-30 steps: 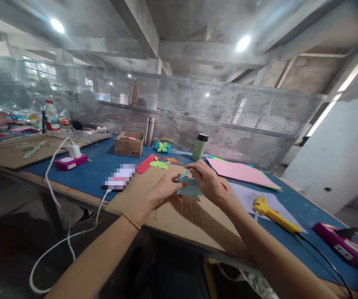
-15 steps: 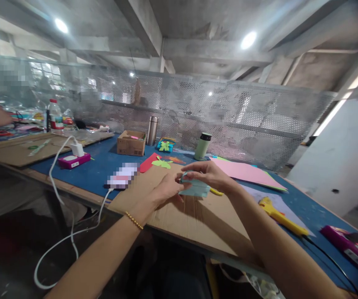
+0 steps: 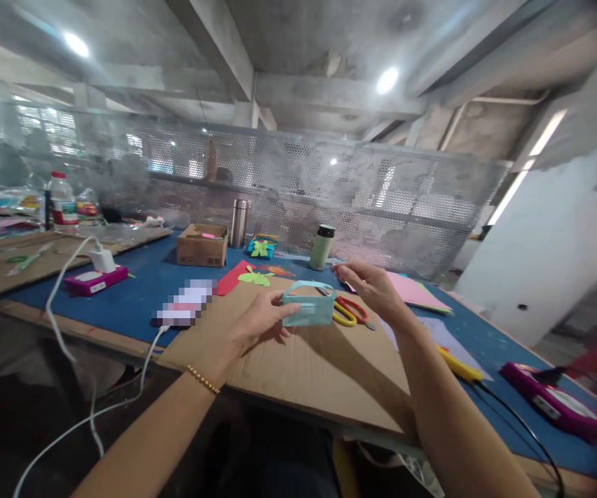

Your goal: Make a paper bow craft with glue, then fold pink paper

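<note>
Left hand (image 3: 257, 319) pinches the light-blue bag (image 3: 309, 316) by its left end; I see it extend rightward from those fingers, over the cardboard (image 3: 324, 370). Right hand (image 3: 366, 282) hangs apart, whether pinching anything I can't tell.

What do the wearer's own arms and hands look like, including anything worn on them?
The left hand and right hand are both ungloved. A bracelet of small, round, gold-coloured beads circles the left arm near the wrist; the right arm shows no bracelet or watch. No sleeve is visible on either arm.
</note>
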